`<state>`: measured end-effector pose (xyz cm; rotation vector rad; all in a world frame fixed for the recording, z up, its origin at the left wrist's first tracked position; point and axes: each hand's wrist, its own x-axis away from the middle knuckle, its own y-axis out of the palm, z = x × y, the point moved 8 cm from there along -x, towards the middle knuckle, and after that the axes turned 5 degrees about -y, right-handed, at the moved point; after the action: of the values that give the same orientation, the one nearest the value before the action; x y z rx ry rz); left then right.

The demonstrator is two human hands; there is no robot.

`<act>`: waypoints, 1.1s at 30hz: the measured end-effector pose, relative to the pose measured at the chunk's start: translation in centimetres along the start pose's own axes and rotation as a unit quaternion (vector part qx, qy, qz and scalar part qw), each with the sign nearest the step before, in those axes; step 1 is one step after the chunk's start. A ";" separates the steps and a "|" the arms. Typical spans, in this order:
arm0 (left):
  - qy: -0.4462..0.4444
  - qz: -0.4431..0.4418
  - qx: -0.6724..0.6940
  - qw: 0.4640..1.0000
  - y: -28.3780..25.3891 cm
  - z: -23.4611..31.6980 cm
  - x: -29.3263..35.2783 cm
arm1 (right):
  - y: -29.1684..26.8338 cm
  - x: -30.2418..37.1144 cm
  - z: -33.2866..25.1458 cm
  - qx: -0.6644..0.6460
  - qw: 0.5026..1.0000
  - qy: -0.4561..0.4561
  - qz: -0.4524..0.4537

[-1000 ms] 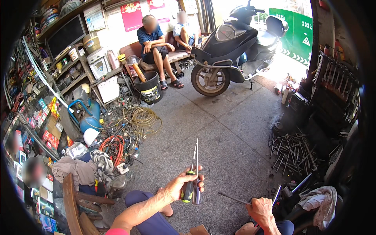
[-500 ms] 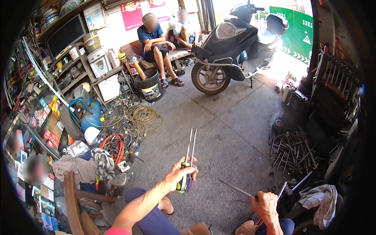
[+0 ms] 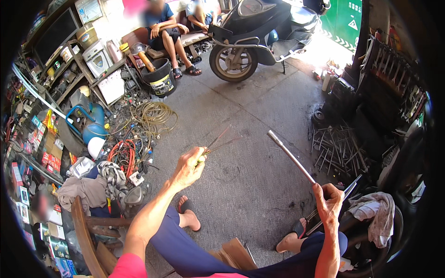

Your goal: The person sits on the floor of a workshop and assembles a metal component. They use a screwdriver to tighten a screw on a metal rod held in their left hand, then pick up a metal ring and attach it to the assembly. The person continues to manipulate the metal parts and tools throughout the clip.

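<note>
Near the centre of the frame the left hand is clenched around the handles of a pair of thin metal tools, probably screwdrivers, whose blurred shafts point up and to the right over the concrete floor. In the lower right the right hand is closed on the lower end of a long metal rod with a socket-like tip, which slants up and to the left; a second dark bar also seems to pass through that hand, though how it is gripped cannot be told. The two tool groups are apart, with bare floor between their tips. Judging by the blur, the thin shafts are swinging, so a firm grasp close to the handles and a slower wrist would keep their points well away from the rod and from the knees below. A tangle of cables lies at left of centre, a pile of metal rods at right, and a scooter stands in the upper middle beside two seated people.
</note>
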<state>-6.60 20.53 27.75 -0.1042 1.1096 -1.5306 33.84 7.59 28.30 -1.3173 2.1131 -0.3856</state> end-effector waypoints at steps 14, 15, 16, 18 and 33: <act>0.091 -0.031 -0.152 0.984 0.2 1.5 0.1 | 1.5 0.3 -1.5 0.064 0.994 -0.046 -0.070; 0.098 -0.032 -0.158 0.982 0.2 1.7 0.1 | 1.6 0.3 -1.6 0.066 0.994 -0.049 -0.073; 0.106 -0.032 -0.164 0.980 0.2 1.8 0.1 | 1.6 0.2 -1.7 0.070 0.993 -0.052 -0.082; 0.127 -0.044 -0.168 0.977 0.3 2.2 0.2 | 1.7 0.2 -1.9 0.079 0.990 -0.058 -0.098; 0.164 -0.101 -0.135 0.972 1.6 5.1 1.1 | 1.7 1.3 -0.6 0.119 0.957 -0.092 -0.248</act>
<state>-2.62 16.96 28.87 -0.1572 1.6108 -1.6047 31.84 7.24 27.41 -1.6559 1.5127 -0.6728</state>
